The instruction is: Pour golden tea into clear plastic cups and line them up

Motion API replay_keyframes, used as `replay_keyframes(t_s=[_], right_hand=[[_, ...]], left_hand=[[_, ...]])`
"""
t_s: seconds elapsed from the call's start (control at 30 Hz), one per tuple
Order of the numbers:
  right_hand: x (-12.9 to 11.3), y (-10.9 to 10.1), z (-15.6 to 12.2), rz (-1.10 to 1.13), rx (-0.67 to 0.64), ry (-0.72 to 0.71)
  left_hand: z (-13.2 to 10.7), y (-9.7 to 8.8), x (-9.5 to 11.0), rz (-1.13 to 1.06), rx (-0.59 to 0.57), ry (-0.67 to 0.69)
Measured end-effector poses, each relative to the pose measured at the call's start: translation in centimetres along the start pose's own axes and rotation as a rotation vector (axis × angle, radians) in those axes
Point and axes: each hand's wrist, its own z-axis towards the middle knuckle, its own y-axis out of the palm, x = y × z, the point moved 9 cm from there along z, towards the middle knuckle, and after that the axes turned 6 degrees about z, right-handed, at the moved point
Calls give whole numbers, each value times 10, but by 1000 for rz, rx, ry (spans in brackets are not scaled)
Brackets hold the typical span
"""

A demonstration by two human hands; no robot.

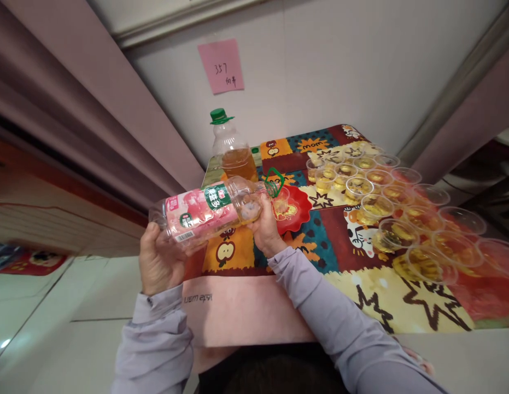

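A large plastic juice bottle (203,210) with a pink label lies tilted nearly flat in both my hands, its mouth toward the right. My left hand (162,260) grips it around the base. Near the neck, my right hand (264,224) is closed on it. A green ring handle (274,181) sits at the bottle's neck. The mouth is over a clear plastic cup (282,200) on a red scalloped plate (299,210). Only a little amber liquid shows inside the bottle, toward the neck.
Behind stands another bottle (238,158) with a green cap, partly full of amber liquid. Several clear cups (377,205) of yellow liquid crowd the table's right side. A patterned cloth (332,246) covers the table. A pink note (221,67) is stuck on the wall.
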Motion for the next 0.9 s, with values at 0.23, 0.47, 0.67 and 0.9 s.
replay_keyframes(t_s=[0.23, 0.47, 0.67, 0.9], right_hand=[[-1, 1, 1, -21, -13, 23], [1, 2, -2, -28, -29, 20], [-1, 2, -1, -36, -37, 2], [-2, 3, -1, -56, -39, 14]], left_hand=[[0, 1, 2, -34, -16, 25], [2, -4, 1, -8, -20, -2], [1, -2, 3, -8, -30, 12], [-1, 0, 4, -1, -33, 25]])
